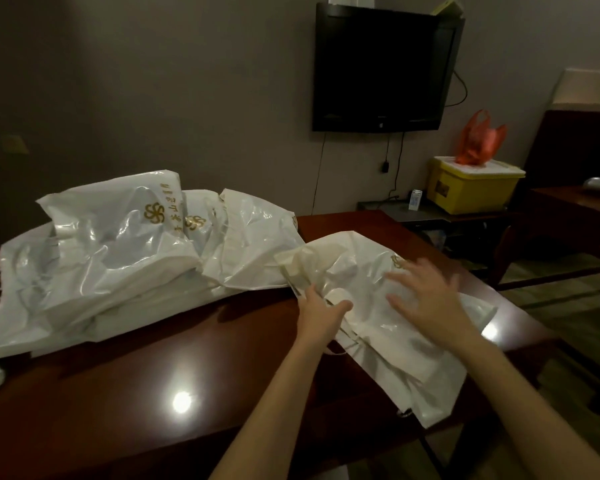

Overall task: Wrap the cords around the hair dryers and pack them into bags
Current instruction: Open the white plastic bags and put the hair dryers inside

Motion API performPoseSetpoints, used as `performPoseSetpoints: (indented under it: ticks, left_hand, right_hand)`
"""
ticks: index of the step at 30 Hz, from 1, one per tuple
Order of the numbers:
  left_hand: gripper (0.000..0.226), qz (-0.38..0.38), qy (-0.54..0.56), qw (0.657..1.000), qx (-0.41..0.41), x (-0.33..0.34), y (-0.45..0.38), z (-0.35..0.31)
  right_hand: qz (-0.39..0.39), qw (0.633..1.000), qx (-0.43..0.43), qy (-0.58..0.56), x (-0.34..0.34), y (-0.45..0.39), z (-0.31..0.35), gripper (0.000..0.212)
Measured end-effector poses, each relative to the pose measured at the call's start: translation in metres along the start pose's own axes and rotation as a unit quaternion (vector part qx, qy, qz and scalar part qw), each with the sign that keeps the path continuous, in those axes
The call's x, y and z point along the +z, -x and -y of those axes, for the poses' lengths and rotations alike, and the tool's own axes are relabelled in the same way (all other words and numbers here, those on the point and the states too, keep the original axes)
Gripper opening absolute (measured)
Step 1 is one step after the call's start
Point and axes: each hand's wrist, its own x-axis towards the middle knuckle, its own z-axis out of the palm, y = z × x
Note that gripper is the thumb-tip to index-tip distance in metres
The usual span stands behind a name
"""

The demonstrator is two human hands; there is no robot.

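Bags are lying across a dark, glossy wooden desk (pixel 187 358), all of them white plastic with a gold pinwheel emblem. One white bag (pixel 378 306) is sitting right of centre in the frame, with its lower end hanging off the desk's right edge. The left hand (pixel 321 313) is gripping this bag at its gathered left edge, thumb and fingers curled round the plastic beside a pale rounded bulge that may be a hair dryer inside, though the view is too soft to be sure. The right hand (pixel 426 296) is lying open over the upper middle of the same bag, fingers spread and straight; it is blurred, so whether it is pressing on the plastic or just above it is hard to tell. Thin white cord handles are trailing out near the bag's lower left.

Filling the left half of the frame, a heap of filled bags (pixel 118 258) is spreading over the desk, crumpled and overlapping, its right end just beside the bag being handled.

Above, in the upper right of the frame, a black television (pixel 381 71) is hanging on the grey wall, with cables dropping below it. To its lower right, a yellow box (pixel 471 192) with a white lid is sitting on a low stand, and an orange plastic bag (pixel 478 140) is resting on top of it.
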Motion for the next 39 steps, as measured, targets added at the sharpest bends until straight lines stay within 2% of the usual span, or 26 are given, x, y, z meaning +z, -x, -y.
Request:
performPoseSetpoints:
  ticks: [1, 3, 5, 7, 10, 13, 18, 21, 23, 25, 28, 30, 32, 34, 36, 37, 39]
  left_hand:
    - [0.075, -0.005, 0.014, 1.0, -0.009, 0.003, 0.0, -0.002]
    - [0.073, -0.013, 0.11, 0.993, -0.031, 0.007, -0.002, -0.007]
    - [0.07, -0.006, 0.241, 0.968, -0.069, 0.011, -0.004, -0.011]
    - [0.074, 0.013, 0.281, 0.957, -0.066, 0.02, -0.007, -0.012]
    - [0.072, 0.03, 0.143, 0.989, 0.019, 0.034, -0.014, -0.017]
    - [0.061, 0.034, 0.018, 0.995, 0.095, 0.035, -0.033, -0.025]
    - [0.041, 0.027, -0.129, 0.971, 0.198, 0.011, -0.076, -0.03]
    - [0.035, -0.054, -0.213, 0.952, 0.215, -0.007, -0.09, -0.015]
    - [0.041, -0.068, -0.296, 0.924, 0.233, -0.014, -0.085, -0.001]
    - [0.047, -0.043, -0.326, 0.911, 0.248, -0.029, -0.071, 0.007]
    - [0.054, -0.022, -0.33, 0.92, 0.211, -0.081, -0.044, 0.014]
    - [0.048, -0.041, -0.369, 0.912, 0.177, -0.128, -0.019, 0.024]
    - [0.043, -0.058, -0.42, 0.895, 0.137, -0.171, 0.014, 0.037]
    - [0.045, -0.063, -0.472, 0.877, 0.07, -0.206, 0.046, 0.049]
    - [0.048, -0.068, -0.515, 0.855, 0.0, -0.233, 0.072, 0.06]
    - [0.05, -0.072, -0.529, 0.845, -0.026, -0.243, 0.082, 0.066]
    - [0.053, -0.086, -0.54, 0.834, -0.067, -0.261, 0.096, 0.081]
  right_hand:
    - [0.012, 0.997, 0.044, 0.055, 0.0, -0.006, -0.013, 0.054]
    - [0.047, 0.992, 0.097, 0.061, 0.01, -0.012, -0.029, 0.07]
    - [0.023, 0.992, 0.109, 0.062, 0.026, -0.01, -0.027, 0.069]
    - [-0.022, 0.987, 0.128, 0.091, 0.039, -0.01, -0.022, 0.067]
    - [-0.05, 0.981, 0.16, 0.102, 0.046, -0.007, -0.01, 0.066]
    - [-0.038, 0.98, 0.15, 0.127, 0.051, -0.006, -0.001, 0.066]
    - [-0.034, 0.982, 0.119, 0.139, 0.067, -0.02, 0.015, 0.062]
    - [-0.004, 0.979, 0.07, 0.193, 0.075, -0.043, 0.031, 0.075]
    - [0.021, 0.968, 0.043, 0.245, 0.08, -0.058, 0.037, 0.07]
    - [0.05, 0.962, 0.023, 0.267, 0.08, -0.069, 0.045, 0.055]
    - [0.039, 0.979, -0.014, 0.2, 0.079, -0.072, 0.074, 0.05]
    - [0.016, 0.989, -0.044, 0.14, 0.09, -0.063, 0.101, 0.053]
    - [-0.006, 0.988, -0.115, 0.102, 0.11, -0.049, 0.138, 0.051]
    - [0.009, 0.981, -0.181, 0.075, 0.127, -0.035, 0.178, 0.049]
    - [0.067, 0.971, -0.227, 0.042, 0.14, -0.02, 0.217, 0.051]
    - [0.11, 0.966, -0.23, 0.031, 0.144, -0.015, 0.233, 0.053]
    - [0.138, 0.96, -0.245, 0.012, 0.154, -0.008, 0.256, 0.056]
